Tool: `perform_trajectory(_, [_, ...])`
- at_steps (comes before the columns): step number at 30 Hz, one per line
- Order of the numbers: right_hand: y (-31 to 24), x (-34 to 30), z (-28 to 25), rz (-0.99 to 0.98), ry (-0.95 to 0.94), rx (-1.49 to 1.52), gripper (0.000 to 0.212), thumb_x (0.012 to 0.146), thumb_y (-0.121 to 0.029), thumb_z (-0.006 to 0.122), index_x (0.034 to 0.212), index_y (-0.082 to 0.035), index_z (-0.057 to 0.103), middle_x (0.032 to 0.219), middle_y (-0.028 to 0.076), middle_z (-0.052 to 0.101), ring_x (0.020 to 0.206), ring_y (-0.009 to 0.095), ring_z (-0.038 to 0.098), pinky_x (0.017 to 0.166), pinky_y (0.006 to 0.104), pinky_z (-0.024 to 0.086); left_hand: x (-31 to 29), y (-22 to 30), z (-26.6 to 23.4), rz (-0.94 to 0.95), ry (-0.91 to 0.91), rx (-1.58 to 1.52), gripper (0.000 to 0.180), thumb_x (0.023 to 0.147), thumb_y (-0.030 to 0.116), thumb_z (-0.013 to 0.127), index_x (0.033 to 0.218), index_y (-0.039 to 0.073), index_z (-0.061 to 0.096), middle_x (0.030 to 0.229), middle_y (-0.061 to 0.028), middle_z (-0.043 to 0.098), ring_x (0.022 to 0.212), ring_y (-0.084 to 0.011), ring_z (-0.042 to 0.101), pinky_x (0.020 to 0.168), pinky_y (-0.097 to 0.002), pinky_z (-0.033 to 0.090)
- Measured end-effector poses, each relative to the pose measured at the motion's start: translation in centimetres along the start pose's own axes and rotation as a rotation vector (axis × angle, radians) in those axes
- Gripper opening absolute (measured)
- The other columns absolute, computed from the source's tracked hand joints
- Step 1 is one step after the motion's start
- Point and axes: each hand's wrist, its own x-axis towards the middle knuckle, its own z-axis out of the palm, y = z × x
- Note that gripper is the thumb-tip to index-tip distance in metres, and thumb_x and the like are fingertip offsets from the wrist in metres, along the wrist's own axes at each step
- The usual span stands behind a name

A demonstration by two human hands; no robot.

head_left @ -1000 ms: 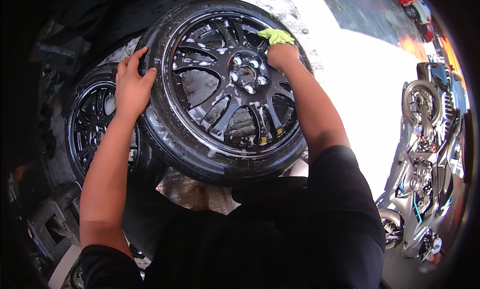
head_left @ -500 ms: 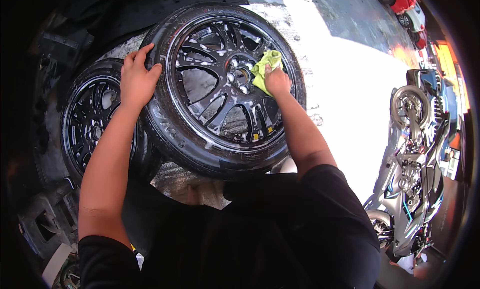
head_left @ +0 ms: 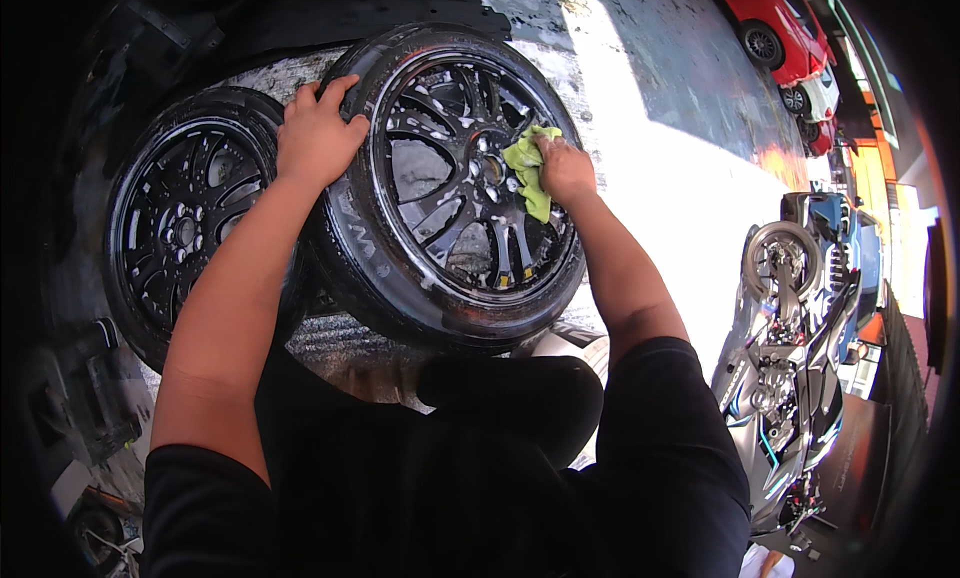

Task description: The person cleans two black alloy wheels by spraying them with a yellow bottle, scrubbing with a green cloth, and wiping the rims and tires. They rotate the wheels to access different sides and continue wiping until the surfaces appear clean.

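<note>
A black multi-spoke wheel rim (head_left: 462,143) with its tire (head_left: 400,293) stands tilted in front of me, white suds spotting its spokes and hub. My left hand (head_left: 320,138) grips the tire's upper left edge, fingers over the tread and thumb on the sidewall. Bunched in my right hand (head_left: 567,170) is a yellow-green cloth (head_left: 530,168), held against the spokes just right of the hub. Part of the cloth hangs down over the rim, and my fingertips are partly hidden in it. Small yellow marks sit low on the rim.
A second wet black wheel (head_left: 120,268) leans close on the left, partly behind my left forearm. A motorcycle (head_left: 780,368) stands at right; red (head_left: 790,38) and white cars are parked beyond. Black sheeting (head_left: 400,8) lies behind the wheels, and bright sunlight crosses the floor.
The view has shifted, showing more of the cars. The wheel appears turned slightly on its tilt with my left hand still on it. The cloth now hangs lower beside the hub.
</note>
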Motion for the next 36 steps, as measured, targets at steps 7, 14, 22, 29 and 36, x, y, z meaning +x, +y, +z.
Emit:
perform_trajectory(7, [-3.1, -3.5, 0.7, -0.104, -0.048, -0.116, 0.040, 0.100, -0.024, 0.053, 0.138, -0.022, 0.066, 0.133, 0.008, 0.064, 0.122, 0.030, 0.059, 0.101, 0.0494, 0.047, -0.5, -0.3, -0.3, 0.001, 0.009, 0.000, 0.064, 0.089, 0.037, 0.065, 0.152, 0.031, 0.053, 0.157, -0.0200, 0.045, 0.144, -0.0404, 0.045, 0.116, -0.0550, 0.040])
perform_trajectory(14, [-5.9, 3.8, -0.5, -0.116, -0.377, -0.108, 0.037, 0.095, -0.025, 0.054, 0.123, -0.017, 0.078, 0.116, 0.011, 0.073, 0.104, 0.032, 0.068, 0.091, 0.0491, 0.048, -0.3, -0.7, -0.3, -0.003, 0.016, 0.017, 0.064, 0.090, 0.038, 0.065, 0.152, 0.031, 0.052, 0.157, -0.0205, 0.045, 0.145, -0.0410, 0.045, 0.117, -0.0539, 0.040])
perform_trajectory(22, [-2.2, 4.7, 3.0, 0.656, -0.627, 1.717, 0.027, 0.102, -0.024, 0.054, 0.110, -0.005, 0.071, 0.099, 0.015, 0.076, 0.087, 0.027, 0.077, 0.075, 0.0420, 0.064, -0.2, -0.5, -0.2, 0.002, 0.009, 0.008, 0.065, 0.089, 0.039, 0.065, 0.153, 0.032, 0.052, 0.157, -0.0204, 0.045, 0.145, -0.0399, 0.044, 0.117, -0.0545, 0.039])
perform_trajectory(29, [-2.6, -5.5, 1.9, 0.176, -0.367, 0.529, 0.034, 0.105, -0.020, 0.048, 0.132, -0.010, 0.065, 0.130, 0.013, 0.069, 0.117, 0.033, 0.068, 0.097, 0.0501, 0.054, -0.3, -0.4, 0.0, 0.000, 0.010, 0.000, 0.066, 0.089, 0.039, 0.065, 0.153, 0.032, 0.051, 0.158, -0.0203, 0.044, 0.145, -0.0398, 0.044, 0.117, -0.0542, 0.039])
perform_trajectory(36, [-5.7, -3.8, -3.2, -0.201, -0.346, -0.403, 0.037, 0.101, -0.026, 0.054, 0.131, -0.012, 0.071, 0.145, 0.011, 0.062, 0.138, 0.030, 0.054, 0.113, 0.0566, 0.039, -0.1, -0.2, 0.0, 0.005, 0.012, 0.004, 0.066, 0.089, 0.040, 0.065, 0.153, 0.033, 0.051, 0.159, -0.0200, 0.044, 0.145, -0.0394, 0.045, 0.117, -0.0536, 0.040])
